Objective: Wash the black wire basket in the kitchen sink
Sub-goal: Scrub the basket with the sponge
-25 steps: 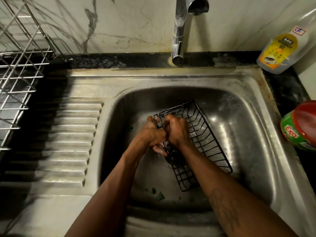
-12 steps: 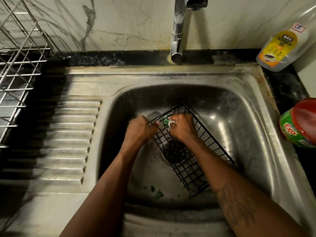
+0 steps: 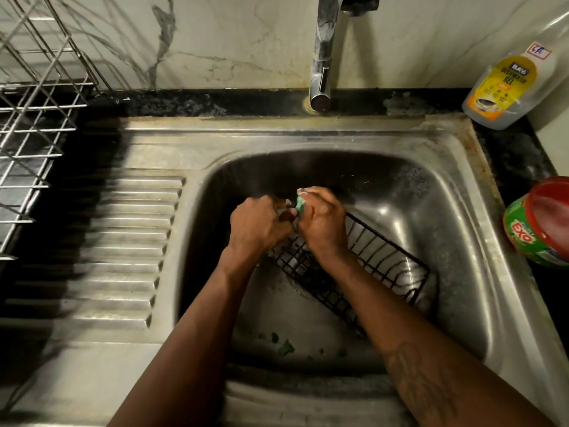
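The black wire basket (image 3: 378, 260) lies tilted in the steel sink bowl (image 3: 431, 217), over the drain. My left hand (image 3: 255, 226) grips its far left corner. Close beside it, my right hand (image 3: 323, 223) is closed on a small green scrub pad (image 3: 300, 206) and presses it against the basket's far edge. That corner of the basket is hidden under both hands. No water runs from the tap (image 3: 321, 57).
A dishwash gel bottle (image 3: 508, 81) leans at the back right, and a red-lidded green soap tub (image 3: 542, 223) stands on the right counter. A steel dish rack (image 3: 30, 124) stands at the left beside the ribbed drainboard (image 3: 123, 241). Green scraps (image 3: 284, 348) lie on the sink floor.
Both hands have moved toward the far side of the bowl along the basket's edge. The basket has shifted and now lies flatter, stretching toward the right. The green pad now shows between my fingers.
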Motion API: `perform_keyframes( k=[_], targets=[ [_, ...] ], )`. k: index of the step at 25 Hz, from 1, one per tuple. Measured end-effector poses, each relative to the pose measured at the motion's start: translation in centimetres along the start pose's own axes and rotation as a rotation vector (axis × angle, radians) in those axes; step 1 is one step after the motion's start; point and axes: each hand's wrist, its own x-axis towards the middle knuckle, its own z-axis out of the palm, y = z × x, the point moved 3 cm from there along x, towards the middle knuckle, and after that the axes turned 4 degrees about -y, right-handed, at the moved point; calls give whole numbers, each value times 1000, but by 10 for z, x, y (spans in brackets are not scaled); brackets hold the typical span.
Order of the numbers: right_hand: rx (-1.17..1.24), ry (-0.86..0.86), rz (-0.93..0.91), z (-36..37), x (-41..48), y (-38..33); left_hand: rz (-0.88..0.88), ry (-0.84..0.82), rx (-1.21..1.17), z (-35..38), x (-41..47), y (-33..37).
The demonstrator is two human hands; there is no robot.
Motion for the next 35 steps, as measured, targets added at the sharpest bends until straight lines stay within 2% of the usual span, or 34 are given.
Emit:
perform_keyframes(
  k=[3,5,7,9,12,15,17,20,23,26,28,30,31,33,34,35],
  targets=[
    [88,-207,-144,15,-3,-11,44,-207,19,4,0,-4],
    [9,-280,-154,14,1,-9,42,-278,-18,5,0,-5],
    [-157,-239,-137,7,10,-7,-39,-354,-151,9,5,-8],
    [-225,-149,-89,-1,16,-7,-158,-428,-241,15,8,-12],
    [-271,-118,-51,-4,18,-2,-245,-400,-180,17,6,-15],
    [-208,-314,-154,10,8,-14,-281,-283,-216,11,9,-16],
    [-118,-429,-178,16,9,-25,-346,-298,-310,8,9,-17],
    [-158,-381,-101,14,13,-22,-417,-352,-524,13,6,-15],
    [-239,-259,-102,-5,10,-10,-517,-459,-577,19,8,-14],
    [-250,-61,162,-50,22,16,-599,-460,-645,19,7,-16],
    [-256,13,234,-64,23,31,-590,-503,-636,21,5,-13],
    [-197,-58,259,-50,23,23,-586,-509,-641,24,4,-10],
    [-201,-153,208,-33,21,10,-577,-501,-640,24,4,-9],
    [-266,-371,-20,6,10,-22,-549,-489,-613,22,3,-8],
    [-255,-440,-73,15,6,-33,-538,-484,-605,20,1,-7],
    [-220,-431,-66,14,7,-34,-535,-473,-611,20,1,-7]
  ],
)
